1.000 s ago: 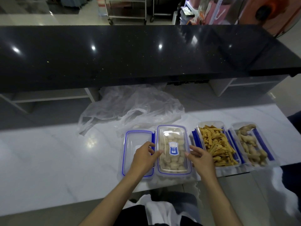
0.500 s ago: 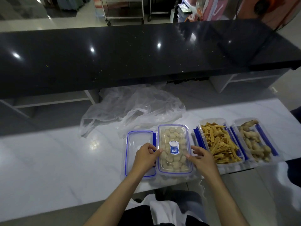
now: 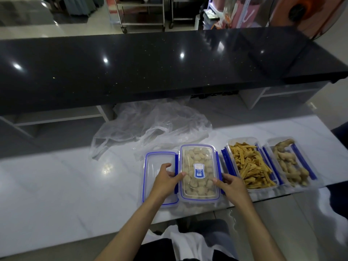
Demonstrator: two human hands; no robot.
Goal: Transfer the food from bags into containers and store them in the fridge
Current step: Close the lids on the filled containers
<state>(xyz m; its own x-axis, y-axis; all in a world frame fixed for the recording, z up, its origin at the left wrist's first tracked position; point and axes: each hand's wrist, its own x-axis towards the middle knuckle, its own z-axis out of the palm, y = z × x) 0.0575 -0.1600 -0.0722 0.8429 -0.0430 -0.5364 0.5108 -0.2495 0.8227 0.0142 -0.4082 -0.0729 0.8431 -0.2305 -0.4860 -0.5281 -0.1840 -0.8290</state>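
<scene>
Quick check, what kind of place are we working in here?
Probably a commercial kitchen or food shop, not a home: a long black counter above the white marble worktop, steel trolleys on a tiled floor behind, and a big orange fan.

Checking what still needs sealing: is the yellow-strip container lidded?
No lid: the yellow strips lie bare in the open container, blue clips folded outward.

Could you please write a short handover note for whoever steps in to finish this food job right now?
Left hand and right hand grip the long sides of the clear blue-rimmed container of pale round balls, lid on, on the white marble counter.
Spare clear blue-rimmed lid lies beside it, left.
Lidless container of yellow-brown sticks and lidless container of ginger-like roots sit right.
Crumpled clear plastic bag behind.
Done: food transferred.
Left: lid two, fridge all.
</scene>
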